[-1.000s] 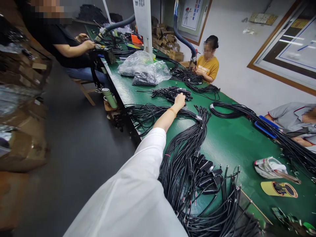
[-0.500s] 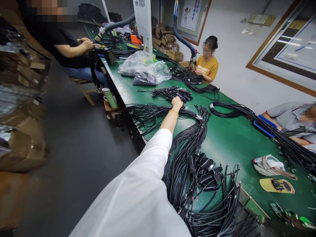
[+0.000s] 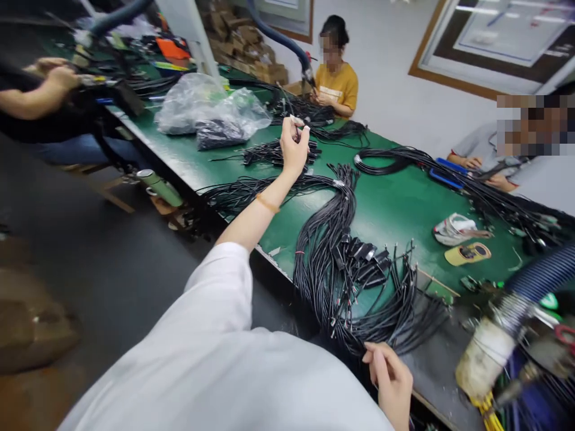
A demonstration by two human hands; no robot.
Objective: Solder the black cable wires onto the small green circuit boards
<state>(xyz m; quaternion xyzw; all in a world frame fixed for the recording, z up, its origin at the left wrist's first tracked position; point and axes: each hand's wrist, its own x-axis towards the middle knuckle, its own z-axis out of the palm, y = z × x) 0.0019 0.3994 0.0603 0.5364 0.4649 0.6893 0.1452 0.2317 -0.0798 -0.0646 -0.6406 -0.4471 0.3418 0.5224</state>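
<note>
My left hand (image 3: 294, 146) is raised over the green table, beside a small pile of black cable pieces (image 3: 265, 154). Its thumb and fingers are curled towards each other, with white coverings at the tips. Something small and dark shows between them, too small to name. Low in the view, my right hand (image 3: 390, 380) has loosely bent fingers, their tips at the near edge of a large bundle of black cables (image 3: 323, 239). I see nothing clearly held in it. Black rectangular connectors (image 3: 362, 257) and stripped wire ends lie on this bundle.
Clear plastic bags (image 3: 215, 114) lie further back on the green table (image 3: 381, 206). A ribbed hose with a pale nozzle (image 3: 489, 353) is at right. A tape roll (image 3: 467, 253) and white cloth-like bundle (image 3: 458, 228) lie nearby. Other people sit around the table.
My left hand has lifted off the pile of black pieces and turned upward. My right hand has come into view at the bottom. The view has shifted, bringing in the hose at right.
</note>
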